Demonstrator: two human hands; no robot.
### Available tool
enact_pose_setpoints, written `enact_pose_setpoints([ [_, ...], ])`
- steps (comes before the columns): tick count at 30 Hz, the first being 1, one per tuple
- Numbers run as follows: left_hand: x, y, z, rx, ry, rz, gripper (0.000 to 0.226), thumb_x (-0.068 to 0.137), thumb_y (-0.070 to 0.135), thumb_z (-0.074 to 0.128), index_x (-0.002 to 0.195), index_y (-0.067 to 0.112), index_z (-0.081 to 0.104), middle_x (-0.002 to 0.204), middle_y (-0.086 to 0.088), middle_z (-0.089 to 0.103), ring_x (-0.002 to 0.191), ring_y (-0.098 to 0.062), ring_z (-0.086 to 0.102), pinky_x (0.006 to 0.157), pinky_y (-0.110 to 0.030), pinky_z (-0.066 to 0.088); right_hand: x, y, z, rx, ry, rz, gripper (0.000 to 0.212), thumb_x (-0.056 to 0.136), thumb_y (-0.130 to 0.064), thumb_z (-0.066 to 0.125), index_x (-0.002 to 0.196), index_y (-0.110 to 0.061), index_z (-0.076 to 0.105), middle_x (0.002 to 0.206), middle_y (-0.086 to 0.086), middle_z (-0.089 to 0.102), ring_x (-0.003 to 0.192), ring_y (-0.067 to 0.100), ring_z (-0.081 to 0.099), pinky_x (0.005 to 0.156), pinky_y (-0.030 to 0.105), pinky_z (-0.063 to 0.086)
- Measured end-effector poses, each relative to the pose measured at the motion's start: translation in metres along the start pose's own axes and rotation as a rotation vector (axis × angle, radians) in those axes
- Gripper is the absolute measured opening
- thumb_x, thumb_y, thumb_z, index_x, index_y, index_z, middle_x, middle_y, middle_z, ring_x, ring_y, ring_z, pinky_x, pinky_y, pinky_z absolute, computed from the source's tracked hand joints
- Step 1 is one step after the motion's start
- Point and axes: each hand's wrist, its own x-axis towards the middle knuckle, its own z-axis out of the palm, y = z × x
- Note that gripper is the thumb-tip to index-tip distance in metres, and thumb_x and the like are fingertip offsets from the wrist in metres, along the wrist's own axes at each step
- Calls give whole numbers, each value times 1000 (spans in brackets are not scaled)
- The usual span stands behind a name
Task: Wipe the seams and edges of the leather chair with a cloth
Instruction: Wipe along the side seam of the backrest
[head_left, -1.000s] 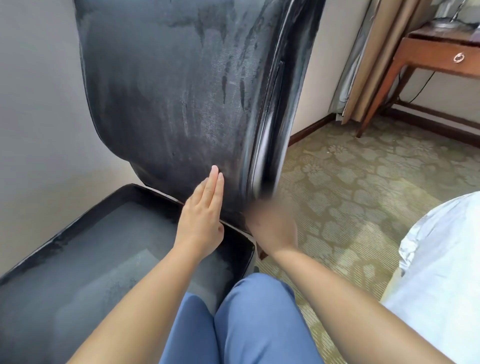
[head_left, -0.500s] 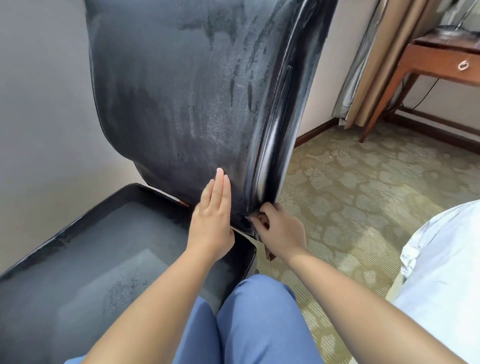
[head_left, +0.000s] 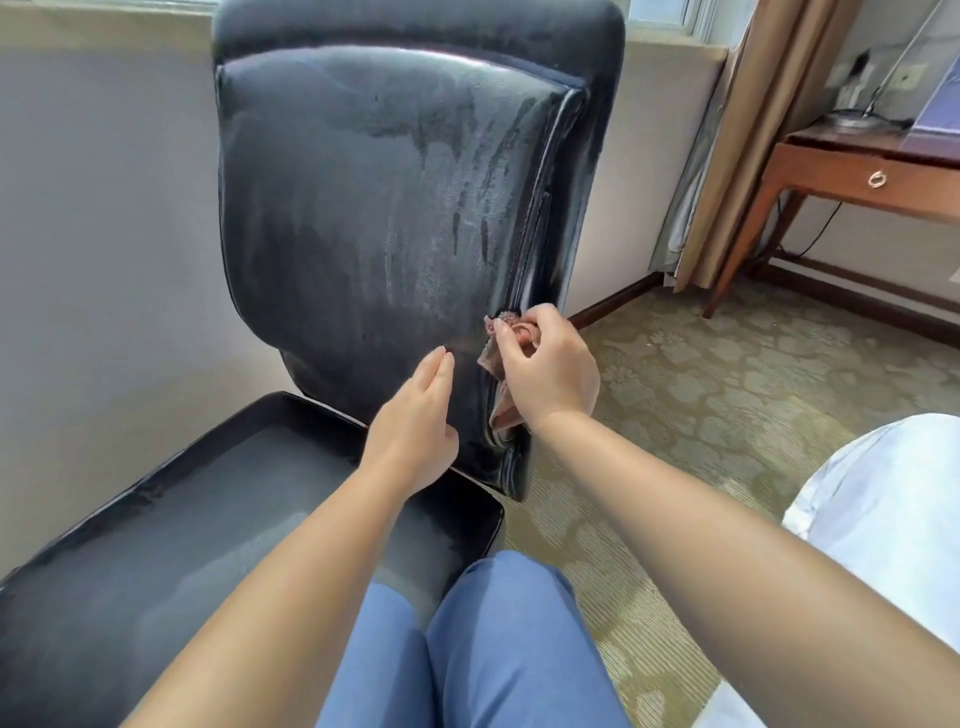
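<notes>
Off to my right I see a wooden desk (head_left: 852, 171) with a ring pull (head_left: 877, 179) on its drawer, and a cable (head_left: 818, 234) hanging beneath it. A tan curtain (head_left: 753, 130) hangs just left of the desk. Patterned green carpet (head_left: 727, 395) covers the floor. White bedding (head_left: 883, 519) sits at the right edge. A beige wall (head_left: 104, 234) fills the left side.

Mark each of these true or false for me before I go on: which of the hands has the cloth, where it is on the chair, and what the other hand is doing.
1. The right hand holds the cloth. True.
2. The cloth is on the seat cushion. False: it is at the backrest's right seam.
3. The left hand lies flat on the backrest. True.
4. The left hand grips a spray bottle. False: it is open and holds nothing.
</notes>
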Motion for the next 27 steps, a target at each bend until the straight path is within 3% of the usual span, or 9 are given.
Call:
enact_pose_setpoints([
  [5,4,2,5,2,17,10,84,86,6,54,155,12,6,162,6,-2,139,-22,29,102,-34,41,4,1,-2,13,-34,13,28,91,-46,54,95,-19,56,92,-4,63,77,17,58,57,27,43],
  [13,-5,-6,39,-63,-29,-58,103,83,6,59,152,28,-15,160,1,-19,145,-20,14,100,-34,43,-41,42,30,-55,-239,58,26,89,-46,55,97,-21,54,94,-6,63,79,16,59,58,24,37],
  [15,-8,-8,47,-85,-57,-77,105,83,5,59,151,30,-17,160,0,-21,140,-23,25,94,-34,45,-47,52,35,-88,-280,33,27,89,-47,55,99,-21,54,97,-7,63,80,16,59,59,25,39],
  [18,-14,-11,58,-109,-118,-103,109,81,3,56,148,34,-24,157,0,-28,118,-27,48,73,-29,41,-55,68,41,-172,-352,-17,33,90,-47,53,105,-18,55,102,-4,61,83,20,60,64,31,47],
  [24,-11,-22,78,-49,-119,-90,111,78,4,58,149,30,-23,154,0,-36,113,-26,48,68,-28,39,-61,91,64,-211,-315,-64,32,91,-46,53,101,-16,57,100,-2,61,82,22,62,62,34,49],
  [27,-10,-23,87,-19,-146,-110,110,80,6,57,149,29,-25,151,-4,-40,101,-28,51,67,-28,37,-61,110,75,-304,-344,-48,30,91,-45,53,102,-18,59,102,-3,61,80,25,62,57,31,44],
])
